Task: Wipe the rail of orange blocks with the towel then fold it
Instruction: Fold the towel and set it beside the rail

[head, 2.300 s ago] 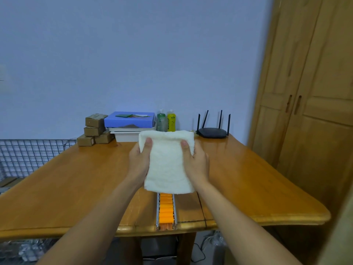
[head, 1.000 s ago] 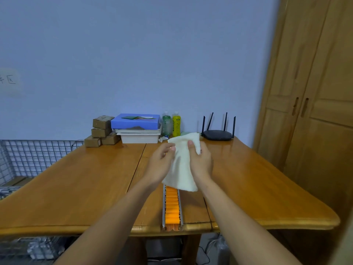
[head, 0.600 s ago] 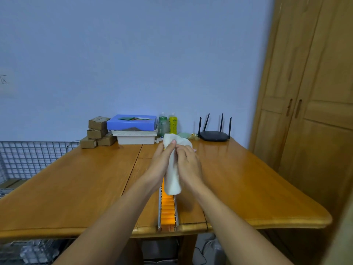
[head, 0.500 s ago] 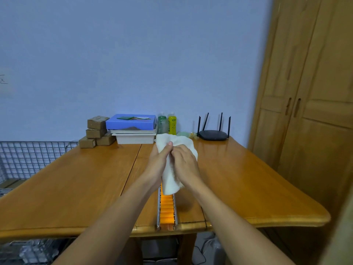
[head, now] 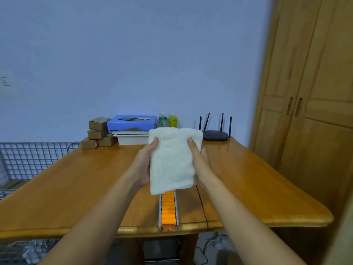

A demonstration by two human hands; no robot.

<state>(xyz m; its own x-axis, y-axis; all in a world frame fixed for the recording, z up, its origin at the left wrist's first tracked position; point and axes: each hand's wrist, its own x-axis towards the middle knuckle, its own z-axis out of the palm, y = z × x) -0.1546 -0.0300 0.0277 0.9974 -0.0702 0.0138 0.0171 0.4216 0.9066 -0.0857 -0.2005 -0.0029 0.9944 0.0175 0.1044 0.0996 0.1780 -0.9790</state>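
A white towel (head: 172, 159), folded into a flat upright rectangle, hangs in the air above the middle of the wooden table (head: 76, 186). My left hand (head: 144, 163) grips its left edge with the thumb on the front. My right hand (head: 198, 159) grips its right edge the same way. Below the towel, a metal rail of orange blocks (head: 168, 210) runs from the table's front edge toward the back. The towel hides the rail's far part.
At the back of the table stand small cardboard boxes (head: 98, 132), a blue box on white trays (head: 132, 126), two bottles (head: 169, 120) and a black router (head: 215, 133). A wire basket (head: 28, 159) is on the left, a wooden wardrobe (head: 309, 111) on the right.
Over the last second my hands came together, doubling the towel into a narrow bundle, then moved apart. The towel is now a flat rectangle held by both side edges.
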